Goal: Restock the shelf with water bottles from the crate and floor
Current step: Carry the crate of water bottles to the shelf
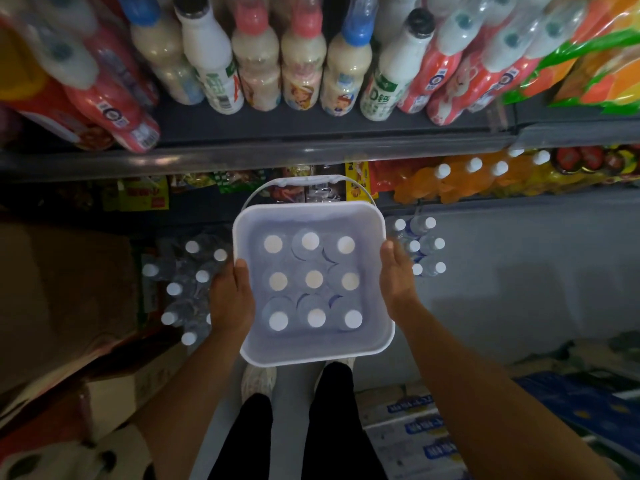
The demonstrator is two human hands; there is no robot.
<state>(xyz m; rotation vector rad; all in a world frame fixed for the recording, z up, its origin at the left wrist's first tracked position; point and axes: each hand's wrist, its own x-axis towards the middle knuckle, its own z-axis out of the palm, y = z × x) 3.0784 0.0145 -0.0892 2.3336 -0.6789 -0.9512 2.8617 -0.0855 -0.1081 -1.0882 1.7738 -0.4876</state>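
Observation:
A white square plastic crate with a bail handle is held above the floor in front of the shelf. Inside it stand several clear water bottles with white caps, packed in rows. My left hand grips the crate's left rim, thumb over the edge. My right hand grips the right rim the same way. More white-capped water bottles stand on the floor left of the crate, and a smaller group of water bottles stands at the right. The dark shelf edge runs above.
Milk-drink bottles and wrapped multipacks fill the upper shelf. Orange drink bottles and snack packets sit on the lower shelf. A cardboard box lies at the left, printed cartons at the lower right. My feet stand below the crate.

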